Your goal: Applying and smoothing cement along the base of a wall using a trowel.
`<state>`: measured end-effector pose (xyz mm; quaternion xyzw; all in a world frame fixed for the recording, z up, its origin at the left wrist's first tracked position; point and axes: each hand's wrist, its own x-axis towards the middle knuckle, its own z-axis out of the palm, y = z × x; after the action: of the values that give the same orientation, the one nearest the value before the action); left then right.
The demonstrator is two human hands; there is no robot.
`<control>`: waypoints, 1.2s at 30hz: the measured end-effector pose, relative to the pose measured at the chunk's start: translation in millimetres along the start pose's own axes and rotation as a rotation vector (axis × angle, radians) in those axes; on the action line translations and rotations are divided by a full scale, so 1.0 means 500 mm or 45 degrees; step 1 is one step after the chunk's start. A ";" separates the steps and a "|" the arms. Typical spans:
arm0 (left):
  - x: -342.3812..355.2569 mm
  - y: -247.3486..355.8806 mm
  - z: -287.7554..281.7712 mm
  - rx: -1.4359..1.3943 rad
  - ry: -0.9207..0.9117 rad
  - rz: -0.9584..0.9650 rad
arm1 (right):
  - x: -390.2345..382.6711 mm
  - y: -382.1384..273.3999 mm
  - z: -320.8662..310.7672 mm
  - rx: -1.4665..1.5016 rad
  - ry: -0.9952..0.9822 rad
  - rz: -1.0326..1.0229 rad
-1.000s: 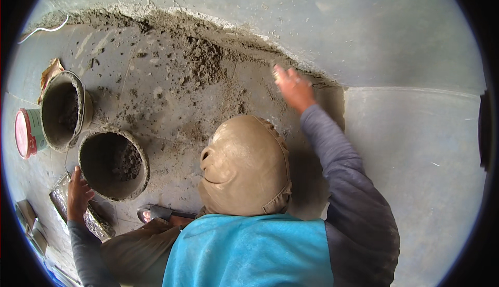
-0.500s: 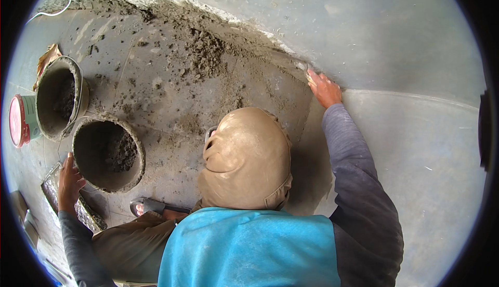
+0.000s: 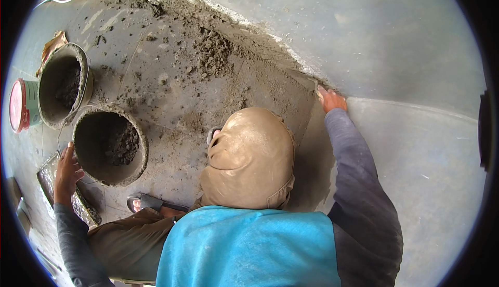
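My left hand (image 3: 64, 177) rests against the outer left side of a mortar-crusted bucket (image 3: 144, 154), fingers apart. The bucket's thin wire handle (image 3: 60, 135) passes close to the fingertips. Dark wet mortar (image 3: 123, 145) lies inside, heaped toward the right. My right hand (image 3: 332, 100) reaches out to the joint between floor and wall, its fingers closed and low against the corner. Whatever it grips is mostly hidden; only a small pale bit shows at the fingertips. To its left, a rough band of mortar (image 3: 244, 32) runs along the wall's foot.
A second bucket (image 3: 87, 97) with mortar stands behind the first, beside a green tub with a pink-red lid (image 3: 17, 105). Loose mortar crumbs (image 3: 213, 53) litter the tiles. A mortar-smeared tray (image 3: 47, 175) lies by my left wrist. My knee (image 3: 252, 157) fills the middle.
My right hand has shifted slightly right and nearer along the wall joint. The left hand stays at the bucket. The view has moved a little.
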<state>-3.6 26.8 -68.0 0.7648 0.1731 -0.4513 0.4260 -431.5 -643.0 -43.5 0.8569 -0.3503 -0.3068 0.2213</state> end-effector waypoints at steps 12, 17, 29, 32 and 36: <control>-0.009 0.003 -0.001 0.036 0.034 -0.006 | -0.006 -0.053 -0.046 0.234 0.168 -0.169; -0.008 -0.015 -0.022 -0.008 0.054 -0.031 | 0.047 -0.054 0.002 0.225 0.111 -0.111; -0.010 -0.004 -0.013 0.247 -0.037 0.148 | 0.022 -0.123 -0.138 0.338 0.490 -0.143; -0.017 0.002 -0.012 0.074 0.053 0.012 | 0.030 -0.111 -0.056 0.266 0.184 -0.138; -0.014 0.006 -0.005 0.121 -0.006 0.054 | -0.024 -0.143 -0.132 0.479 0.531 -0.114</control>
<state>-4.1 27.9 -60.0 0.7867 0.1341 -0.4515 0.3991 -360.2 -576.4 -34.3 0.9422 -0.3097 -0.0628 0.1117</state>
